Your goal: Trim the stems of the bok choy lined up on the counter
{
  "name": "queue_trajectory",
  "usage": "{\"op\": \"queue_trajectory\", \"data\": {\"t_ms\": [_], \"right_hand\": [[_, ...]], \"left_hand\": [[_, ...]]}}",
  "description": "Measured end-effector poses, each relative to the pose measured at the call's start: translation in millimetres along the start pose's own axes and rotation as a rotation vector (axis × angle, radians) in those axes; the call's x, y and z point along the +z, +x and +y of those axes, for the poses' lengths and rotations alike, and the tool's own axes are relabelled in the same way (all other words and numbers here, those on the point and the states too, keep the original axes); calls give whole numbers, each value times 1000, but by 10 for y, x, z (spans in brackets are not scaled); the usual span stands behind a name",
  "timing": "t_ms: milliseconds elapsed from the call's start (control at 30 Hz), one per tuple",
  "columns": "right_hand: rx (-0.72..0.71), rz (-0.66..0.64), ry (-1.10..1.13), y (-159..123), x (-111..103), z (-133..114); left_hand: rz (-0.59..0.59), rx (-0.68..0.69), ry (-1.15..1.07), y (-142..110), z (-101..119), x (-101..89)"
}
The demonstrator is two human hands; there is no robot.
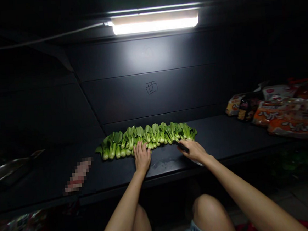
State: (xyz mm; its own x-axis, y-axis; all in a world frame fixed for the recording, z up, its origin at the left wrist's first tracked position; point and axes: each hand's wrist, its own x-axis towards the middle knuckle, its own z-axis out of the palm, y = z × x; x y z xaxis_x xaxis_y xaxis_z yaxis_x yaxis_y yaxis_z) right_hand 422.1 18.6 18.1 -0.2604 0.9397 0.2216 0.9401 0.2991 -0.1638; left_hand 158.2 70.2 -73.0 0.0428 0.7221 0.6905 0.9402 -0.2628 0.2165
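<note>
Our left hand (142, 157) open on the bok choy row (145, 141), our right hand (194, 150) gripping a black knife (181, 146) just beside it

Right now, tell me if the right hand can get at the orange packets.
Probably yes, with a stretch along the counter. The right hand holds what looks like a black knife, which keeps it occupied, but no object shows between it and the orange packets on the counter.
</note>
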Motion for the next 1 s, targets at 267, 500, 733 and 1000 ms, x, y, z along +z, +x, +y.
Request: {"op": "queue_trajectory", "data": {"t_ms": [267, 500, 733, 1000], "right_hand": [[-76, 78, 134, 52, 106, -118], [-59, 119, 196, 227, 223, -418], [-32, 83, 161, 237, 223, -500], [-106, 87, 182, 205, 230, -500]], "left_hand": [[-18, -26, 7, -109, -96, -149], [-47, -41, 45, -233, -148, -196], [-54, -51, 14, -299, -145, -172], [-30, -109, 4, -292, -132, -183]]}}
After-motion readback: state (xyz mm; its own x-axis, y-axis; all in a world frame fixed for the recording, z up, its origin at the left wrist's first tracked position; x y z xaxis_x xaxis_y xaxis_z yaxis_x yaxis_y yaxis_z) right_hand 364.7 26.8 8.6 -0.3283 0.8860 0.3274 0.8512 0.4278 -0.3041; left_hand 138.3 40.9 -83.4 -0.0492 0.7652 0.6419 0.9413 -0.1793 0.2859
